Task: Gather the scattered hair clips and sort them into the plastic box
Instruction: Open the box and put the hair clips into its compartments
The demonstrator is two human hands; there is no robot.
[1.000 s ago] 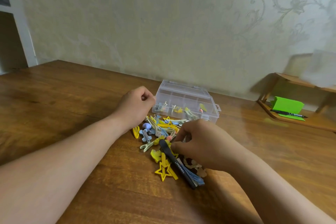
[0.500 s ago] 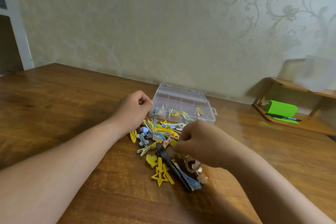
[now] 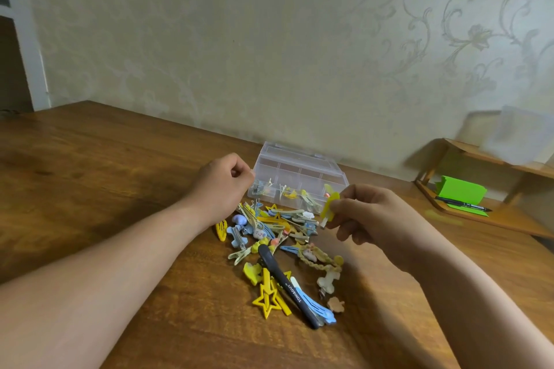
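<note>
A clear plastic box [image 3: 295,169] with compartments stands on the wooden table [image 3: 105,177] near the wall, with a few clips in its front row. In front of it lies a pile of hair clips [image 3: 278,237], yellow, blue and beige, including a yellow star clip [image 3: 268,298] and a long dark clip [image 3: 286,284]. My right hand [image 3: 368,216] is lifted above the pile, just right of the box, pinching a small yellow clip [image 3: 329,207]. My left hand [image 3: 221,186] is a closed fist at the box's left front corner; nothing shows in it.
A low wooden shelf [image 3: 491,216] stands at the right by the wall, with green paper [image 3: 460,192] and a black pen [image 3: 463,204] on it. A patterned wall runs close behind the box. A white door frame [image 3: 27,48] is at the far left.
My right hand has come up out of the pile and moved right, with a yellow clip now pinched in its fingers. My left fist stays by the box.
</note>
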